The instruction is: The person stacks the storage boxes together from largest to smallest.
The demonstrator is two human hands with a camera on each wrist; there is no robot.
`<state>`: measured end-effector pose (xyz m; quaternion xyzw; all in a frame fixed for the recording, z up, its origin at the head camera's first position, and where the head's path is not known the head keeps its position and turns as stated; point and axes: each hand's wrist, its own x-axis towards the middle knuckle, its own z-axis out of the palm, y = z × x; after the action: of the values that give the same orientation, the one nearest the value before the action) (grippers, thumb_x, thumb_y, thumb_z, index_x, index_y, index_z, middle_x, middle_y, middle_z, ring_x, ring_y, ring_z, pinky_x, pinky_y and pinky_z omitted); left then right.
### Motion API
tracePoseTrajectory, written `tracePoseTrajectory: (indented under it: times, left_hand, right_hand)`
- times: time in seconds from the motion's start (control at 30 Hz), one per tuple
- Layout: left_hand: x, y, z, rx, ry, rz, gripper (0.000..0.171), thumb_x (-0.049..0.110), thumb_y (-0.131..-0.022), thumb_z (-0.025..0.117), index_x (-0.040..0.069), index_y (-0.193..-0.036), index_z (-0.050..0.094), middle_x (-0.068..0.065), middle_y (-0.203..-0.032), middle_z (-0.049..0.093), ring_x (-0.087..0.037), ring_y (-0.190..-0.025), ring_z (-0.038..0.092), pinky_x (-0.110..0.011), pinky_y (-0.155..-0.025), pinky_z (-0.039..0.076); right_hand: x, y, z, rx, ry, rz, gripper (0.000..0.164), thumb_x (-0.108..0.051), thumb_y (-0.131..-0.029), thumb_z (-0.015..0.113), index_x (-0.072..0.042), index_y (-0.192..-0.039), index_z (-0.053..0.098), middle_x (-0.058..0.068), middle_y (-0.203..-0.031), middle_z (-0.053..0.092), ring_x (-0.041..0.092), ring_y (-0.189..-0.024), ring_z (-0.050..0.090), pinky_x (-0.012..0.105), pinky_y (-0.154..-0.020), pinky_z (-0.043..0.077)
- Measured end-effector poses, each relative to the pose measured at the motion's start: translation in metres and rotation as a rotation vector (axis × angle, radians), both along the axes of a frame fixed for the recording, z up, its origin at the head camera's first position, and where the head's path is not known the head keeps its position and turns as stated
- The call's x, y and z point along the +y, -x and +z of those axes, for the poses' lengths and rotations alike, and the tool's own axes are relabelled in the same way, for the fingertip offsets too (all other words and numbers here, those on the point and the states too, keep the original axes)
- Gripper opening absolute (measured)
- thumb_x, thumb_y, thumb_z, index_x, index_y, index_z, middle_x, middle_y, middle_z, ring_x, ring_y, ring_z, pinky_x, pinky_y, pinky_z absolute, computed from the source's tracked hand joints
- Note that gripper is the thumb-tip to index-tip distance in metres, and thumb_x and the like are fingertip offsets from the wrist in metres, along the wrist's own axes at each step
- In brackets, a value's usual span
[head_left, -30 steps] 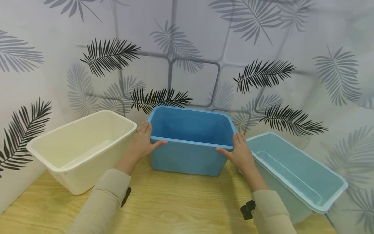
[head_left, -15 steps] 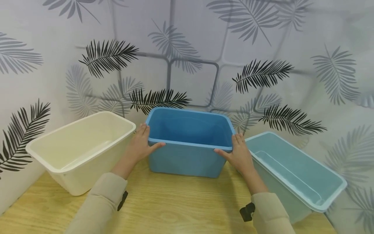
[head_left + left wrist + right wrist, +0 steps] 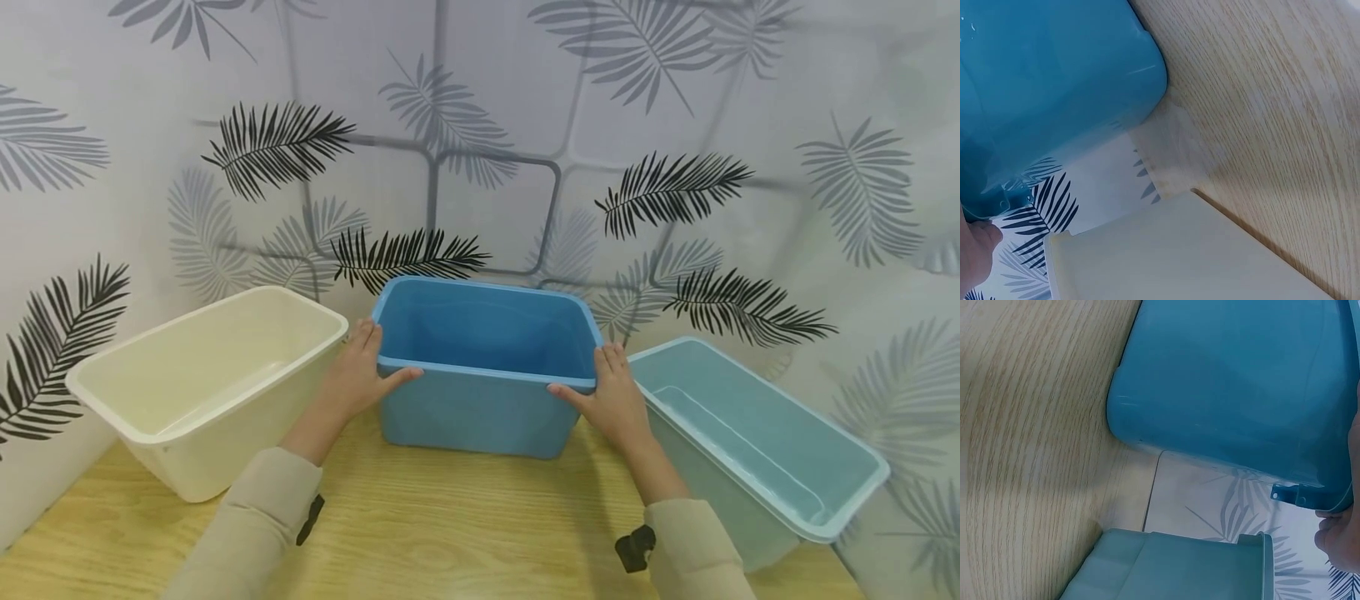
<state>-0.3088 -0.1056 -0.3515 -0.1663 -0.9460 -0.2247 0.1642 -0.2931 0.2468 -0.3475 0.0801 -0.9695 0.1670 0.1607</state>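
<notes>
Nearest, two pale sleeves (image 3: 243, 525) reach in over the wood-grain table (image 3: 450, 533), a dark fitting (image 3: 636, 548) showing at each cuff. Slightly beyond, a cream bin (image 3: 213, 442) stands to the left and a pale green bin (image 3: 757, 433) to the right, their near ends closer than the blue bin (image 3: 480, 417) between them. The left hand (image 3: 352, 379) grips the blue bin's near left corner, thumb along the front just under the rim, fingers close together at the left end; the right hand (image 3: 618, 400) mirrors it at the near right corner. Whether the left fingers touch the cream rim, I cannot tell. To handle the bin well, I'd press equally at both corners so it neither twists nor tips, and mind the knuckles where the neighbours crowd in. The blue bin looks to sit upright on the table, mouth up, its long axis running left to right, the right end a touch nearer; its short ends face the side bins. Farthest, a leaf-patterned wall (image 3: 487, 108) rises behind everything.
</notes>
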Motion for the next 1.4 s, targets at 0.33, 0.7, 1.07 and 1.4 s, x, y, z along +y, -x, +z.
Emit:
tracePoseTrajectory:
  times: [0.33, 0.7, 1.07, 1.4]
  left_hand:
    - [-0.001, -0.005, 0.001, 0.007, -0.008, 0.002, 0.105, 0.069, -0.08, 0.051, -0.015, -0.138, 0.027, -0.031, -0.147, 0.025, -0.043, -0.139, 0.017, -0.051, -0.111, 0.025]
    - [-0.002, -0.008, 0.0, 0.061, -0.006, -0.007, 0.107, 0.072, -0.078, 0.048, -0.016, -0.136, 0.032, -0.032, -0.144, 0.03, -0.043, -0.138, 0.022, -0.051, -0.11, 0.027]
    - [-0.003, -0.011, -0.001, 0.059, 0.009, -0.007, 0.107, 0.073, -0.079, 0.045, -0.016, -0.136, 0.03, -0.032, -0.145, 0.028, -0.043, -0.138, 0.021, -0.052, -0.109, 0.028]
    - [-0.004, -0.016, -0.001, 0.048, 0.018, 0.002, 0.106, 0.072, -0.079, 0.047, -0.016, -0.137, 0.03, -0.032, -0.145, 0.027, -0.043, -0.138, 0.021, -0.051, -0.11, 0.027]
  right_hand:
    - [0.001, -0.002, -0.003, 0.029, 0.021, 0.007, 0.103, -0.063, -0.077, 0.06, 0.01, -0.141, 0.026, 0.028, -0.15, 0.018, 0.041, -0.142, 0.01, 0.055, -0.111, 0.02]
    - [-0.001, -0.007, -0.002, 0.038, 0.01, -0.002, 0.102, -0.062, -0.077, 0.061, 0.01, -0.141, 0.026, 0.027, -0.15, 0.02, 0.039, -0.142, 0.01, 0.056, -0.11, 0.023]
    - [-0.003, -0.01, -0.003, 0.058, 0.015, -0.009, 0.102, -0.062, -0.076, 0.062, 0.009, -0.141, 0.029, 0.024, -0.151, 0.021, 0.037, -0.143, 0.01, 0.056, -0.109, 0.025]
    - [-0.004, -0.014, -0.005, 0.082, 0.007, -0.016, 0.101, -0.062, -0.075, 0.062, 0.01, -0.139, 0.031, 0.026, -0.149, 0.025, 0.039, -0.141, 0.014, 0.056, -0.109, 0.026]
